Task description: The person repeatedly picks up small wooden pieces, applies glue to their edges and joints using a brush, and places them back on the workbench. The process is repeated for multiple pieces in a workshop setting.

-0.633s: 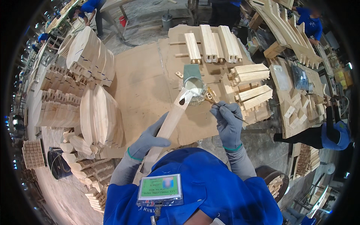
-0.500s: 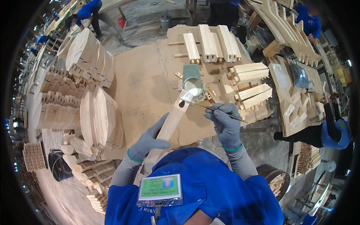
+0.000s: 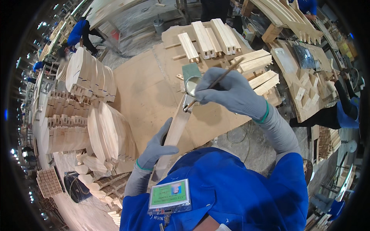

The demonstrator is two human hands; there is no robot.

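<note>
My gloved left hand point(image 3: 156, 149) is closed around a long pale wooden piece point(image 3: 175, 129), slanting away from my chest. Near its far end is an oval hole. In my gloved right hand point(image 3: 233, 92) is a thin-handled brush point(image 3: 227, 71), pinched with its handle pointing up and its lower end at that hole. The bristles are hard to make out. Just beyond the wooden piece, a green container point(image 3: 190, 70) lies tipped with its mouth toward me, white liquid inside. My right hand partly covers the container's mouth.
A cardboard sheet point(image 3: 144, 86) lies under the work. Slotted wooden bars point(image 3: 201, 38) rest at its far side, more bars point(image 3: 252, 61) at right. Stacks of curved wooden panels point(image 3: 90, 73) stand left. Co-workers bend at far left point(image 3: 78, 34) and stand at right point(image 3: 348, 111).
My right hand has risen and moved inward over the container, tilting the brush steeper, its lower end now at the hole. My left hand still holds the wooden piece. The view has shifted slightly.
</note>
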